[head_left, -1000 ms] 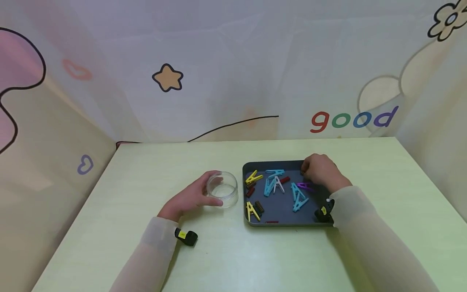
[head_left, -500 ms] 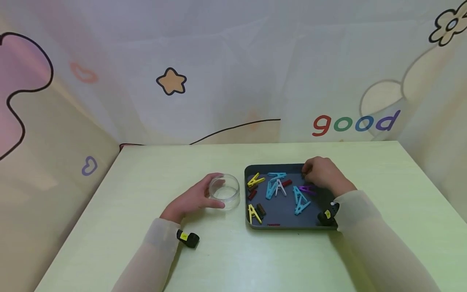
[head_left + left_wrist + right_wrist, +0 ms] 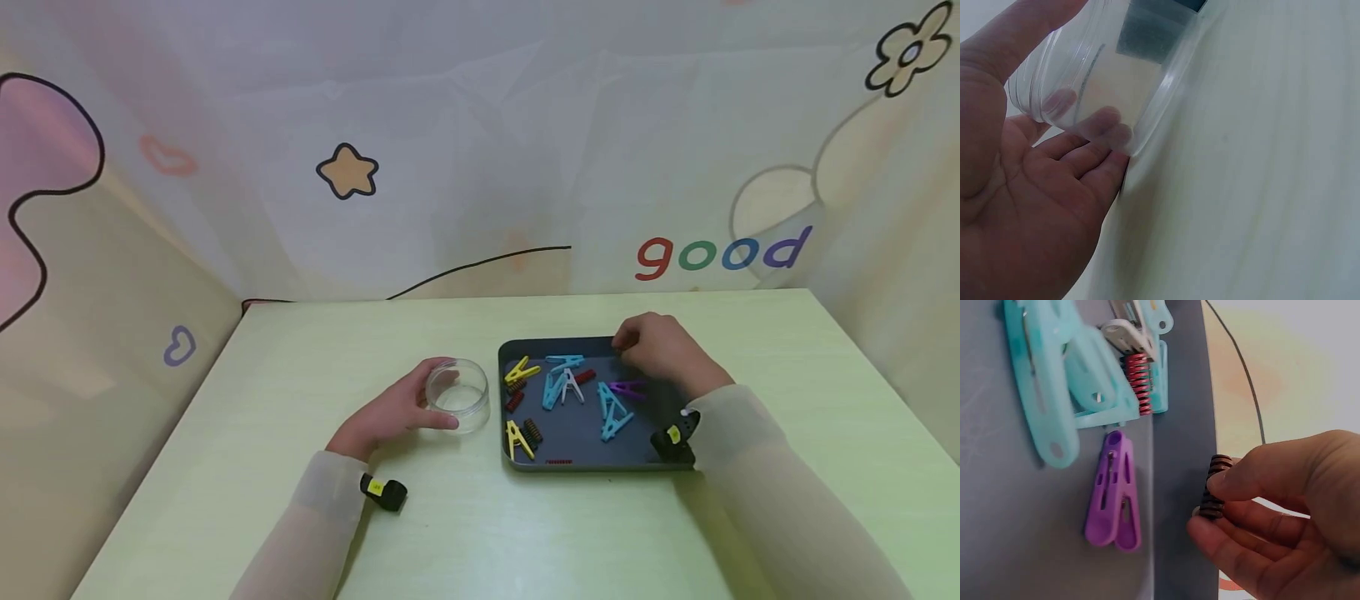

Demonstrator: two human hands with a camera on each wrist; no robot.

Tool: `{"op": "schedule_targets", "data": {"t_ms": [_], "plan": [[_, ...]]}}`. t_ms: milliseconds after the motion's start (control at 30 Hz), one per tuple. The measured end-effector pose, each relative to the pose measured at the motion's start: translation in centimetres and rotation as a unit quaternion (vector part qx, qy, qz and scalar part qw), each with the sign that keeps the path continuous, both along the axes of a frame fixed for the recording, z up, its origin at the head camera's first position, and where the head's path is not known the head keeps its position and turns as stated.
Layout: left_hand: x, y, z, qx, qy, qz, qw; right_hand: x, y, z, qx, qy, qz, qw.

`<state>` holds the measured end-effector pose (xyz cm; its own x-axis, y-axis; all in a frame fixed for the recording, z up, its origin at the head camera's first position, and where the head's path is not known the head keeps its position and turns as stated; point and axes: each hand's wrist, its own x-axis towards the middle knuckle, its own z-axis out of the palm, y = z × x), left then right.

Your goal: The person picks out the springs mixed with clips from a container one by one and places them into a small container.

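My left hand (image 3: 397,410) holds a clear round plastic jar (image 3: 467,410) by its side, thumb in front and fingers around the back. In the left wrist view the jar (image 3: 1094,81) shows see-through walls, with fingertips visible behind them. Over the back right edge of a dark grey tray (image 3: 581,433), my right hand (image 3: 663,354) pinches a dark brown coil spring (image 3: 1213,497) between thumb and fingers. A purple clothespin (image 3: 1110,494) lies on the tray near that hand. The spring is hidden by the fingers in the head view.
Blue clothespins (image 3: 613,412), yellow clothespins (image 3: 521,369) and a white clothespin (image 3: 572,387) lie scattered in the tray. Several springs lie among them, including a red spring (image 3: 1139,384). A pale table (image 3: 480,533) surrounds the tray, with a printed cloth (image 3: 465,167) behind it.
My right hand has risen slightly and shifted a little left at the tray's back edge, with the spring in its fingers. The left hand and jar stay in place.
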<state>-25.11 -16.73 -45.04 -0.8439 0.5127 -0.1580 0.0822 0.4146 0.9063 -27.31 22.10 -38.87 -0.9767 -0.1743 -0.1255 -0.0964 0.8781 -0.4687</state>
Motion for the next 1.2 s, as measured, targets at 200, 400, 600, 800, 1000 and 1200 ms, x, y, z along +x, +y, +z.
{"op": "schedule_targets", "data": {"t_ms": [200,400,600,800,1000,1200], "plan": [[-0.4,-0.3,-0.1,0.000,0.003,0.001,1.0000,0.1,-0.6,1.1,-0.002,0.015,0.010,0.9998],[-0.2,-0.1,-0.4,0.017,-0.006,0.000,0.9998,0.7,-1.2,1.7,-0.020,0.025,0.016,0.9994],[0.2,-0.1,-0.8,0.020,-0.002,-0.006,0.9998,1.7,-1.8,1.3,-0.047,0.037,0.026,0.9979],[0.3,-0.5,-1.2,0.011,-0.008,-0.003,0.9999,2.4,-2.3,0.7,-0.072,0.038,0.014,0.9966],[0.2,-0.4,-0.9,0.013,-0.003,-0.004,0.9999,2.7,-3.0,0.7,-0.085,0.039,0.008,0.9955],[0.1,-0.1,-0.2,0.011,0.005,-0.004,0.9999,2.6,-3.7,1.0,-0.096,0.050,0.009,0.9941]]}}
